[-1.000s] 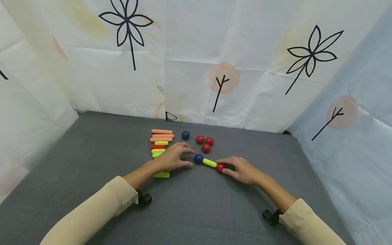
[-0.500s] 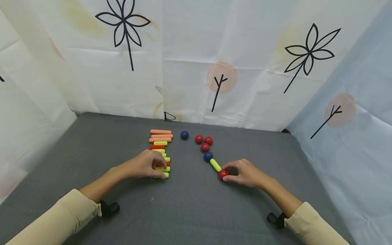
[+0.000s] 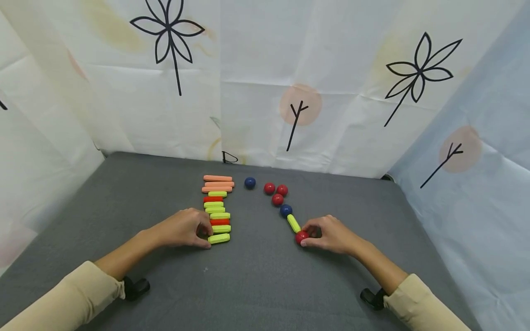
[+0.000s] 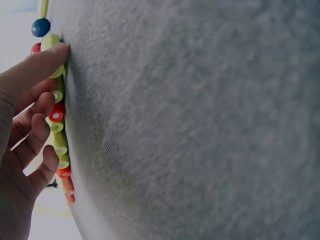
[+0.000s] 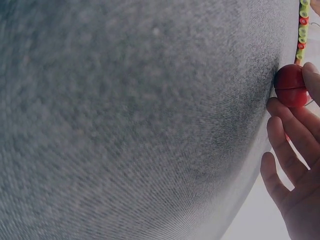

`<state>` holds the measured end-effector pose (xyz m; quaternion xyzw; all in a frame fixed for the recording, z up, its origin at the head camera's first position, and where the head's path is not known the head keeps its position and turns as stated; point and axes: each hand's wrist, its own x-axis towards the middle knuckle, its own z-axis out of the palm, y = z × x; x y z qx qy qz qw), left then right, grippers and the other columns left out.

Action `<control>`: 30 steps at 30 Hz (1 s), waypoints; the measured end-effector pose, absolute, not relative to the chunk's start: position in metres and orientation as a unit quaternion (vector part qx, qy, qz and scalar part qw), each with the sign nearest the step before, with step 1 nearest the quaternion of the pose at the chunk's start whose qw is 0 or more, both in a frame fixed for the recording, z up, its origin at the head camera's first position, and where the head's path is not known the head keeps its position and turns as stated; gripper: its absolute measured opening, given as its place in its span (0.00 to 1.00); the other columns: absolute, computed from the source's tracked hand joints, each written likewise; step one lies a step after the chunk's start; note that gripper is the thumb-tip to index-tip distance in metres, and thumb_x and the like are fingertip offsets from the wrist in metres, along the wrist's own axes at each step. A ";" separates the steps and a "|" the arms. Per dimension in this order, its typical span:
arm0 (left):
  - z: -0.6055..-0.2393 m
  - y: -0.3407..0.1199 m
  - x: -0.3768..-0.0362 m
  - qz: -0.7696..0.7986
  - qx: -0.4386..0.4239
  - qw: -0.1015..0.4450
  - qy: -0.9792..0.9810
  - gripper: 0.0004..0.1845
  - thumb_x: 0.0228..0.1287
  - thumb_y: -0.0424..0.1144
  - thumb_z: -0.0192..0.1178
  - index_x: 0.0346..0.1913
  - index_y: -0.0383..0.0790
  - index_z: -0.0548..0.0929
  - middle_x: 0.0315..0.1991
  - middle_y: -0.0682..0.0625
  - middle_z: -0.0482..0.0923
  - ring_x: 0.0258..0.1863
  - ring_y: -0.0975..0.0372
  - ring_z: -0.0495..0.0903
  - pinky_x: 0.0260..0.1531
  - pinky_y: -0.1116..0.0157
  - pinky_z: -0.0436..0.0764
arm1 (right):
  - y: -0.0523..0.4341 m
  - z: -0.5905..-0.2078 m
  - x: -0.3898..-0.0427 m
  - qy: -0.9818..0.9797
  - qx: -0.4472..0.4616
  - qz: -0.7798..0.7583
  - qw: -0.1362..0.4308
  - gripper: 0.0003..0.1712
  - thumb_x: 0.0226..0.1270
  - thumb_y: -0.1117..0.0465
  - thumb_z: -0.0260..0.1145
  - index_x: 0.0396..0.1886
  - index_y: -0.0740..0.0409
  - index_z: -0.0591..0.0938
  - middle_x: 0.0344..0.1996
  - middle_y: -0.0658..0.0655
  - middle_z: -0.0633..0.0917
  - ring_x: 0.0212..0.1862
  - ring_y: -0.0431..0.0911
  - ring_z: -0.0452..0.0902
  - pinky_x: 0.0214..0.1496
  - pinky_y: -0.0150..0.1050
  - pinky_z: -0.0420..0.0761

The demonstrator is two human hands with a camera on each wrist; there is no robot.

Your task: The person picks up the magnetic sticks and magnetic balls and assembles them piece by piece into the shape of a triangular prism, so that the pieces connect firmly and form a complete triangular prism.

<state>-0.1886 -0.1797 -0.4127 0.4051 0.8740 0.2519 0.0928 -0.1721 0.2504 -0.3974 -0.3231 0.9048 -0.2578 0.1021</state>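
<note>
In the head view my right hand [image 3: 331,235] pinches a red ball [image 3: 301,237] between thumb and fingers, low at the table. A yellow-green rod [image 3: 293,223] runs from that ball to a dark blue ball [image 3: 286,210], the three forming a slanted line. My left hand [image 3: 186,228] is at the near end of a column of rods, thumb and index finger at the left end of the nearest yellow-green rod [image 3: 219,238]. The left wrist view has the thumb laid across this rod [image 4: 51,42], the other fingers loosely bent. The red ball [image 5: 290,86] shows a seam in the right wrist view.
Short yellow-green and red rods [image 3: 213,199] continue the column away from me, with longer orange rods [image 3: 218,184] at its far end. Near the back lie a loose blue ball [image 3: 250,183] and three red balls [image 3: 277,199], the nearest close to the joined blue ball. A printed curtain [image 3: 256,115] stands behind the grey table [image 3: 256,285].
My left hand has left the blue ball and moved left to the nearest rod. The joined balls and rod have swung, the blue end going right and away, the red end towards me.
</note>
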 end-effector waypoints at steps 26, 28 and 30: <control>-0.418 -0.055 -0.193 0.256 0.431 0.045 0.864 0.10 0.58 0.46 0.73 0.40 0.47 0.90 0.30 0.61 0.75 0.31 0.69 0.73 0.33 0.69 0.73 | 0.239 -0.399 -0.173 0.905 -0.313 -0.262 0.117 0.19 0.58 0.48 0.76 0.41 0.56 0.87 0.31 0.44 0.85 0.34 0.36 0.78 0.38 0.35 0.81; -0.419 -0.049 -0.194 0.259 0.434 0.050 0.861 0.09 0.58 0.45 0.73 0.40 0.46 0.90 0.30 0.61 0.75 0.31 0.69 0.73 0.33 0.69 0.73 | 0.239 -0.399 -0.173 0.906 -0.312 -0.262 0.118 0.19 0.58 0.48 0.76 0.41 0.56 0.87 0.32 0.44 0.86 0.34 0.35 0.78 0.38 0.35 0.81; -0.419 -0.043 -0.195 0.263 0.440 0.054 0.857 0.09 0.58 0.45 0.73 0.40 0.46 0.90 0.30 0.60 0.76 0.31 0.68 0.73 0.32 0.70 0.73 | 0.239 -0.399 -0.173 0.905 -0.313 -0.262 0.117 0.19 0.58 0.47 0.76 0.41 0.56 0.87 0.32 0.44 0.86 0.34 0.35 0.78 0.38 0.35 0.81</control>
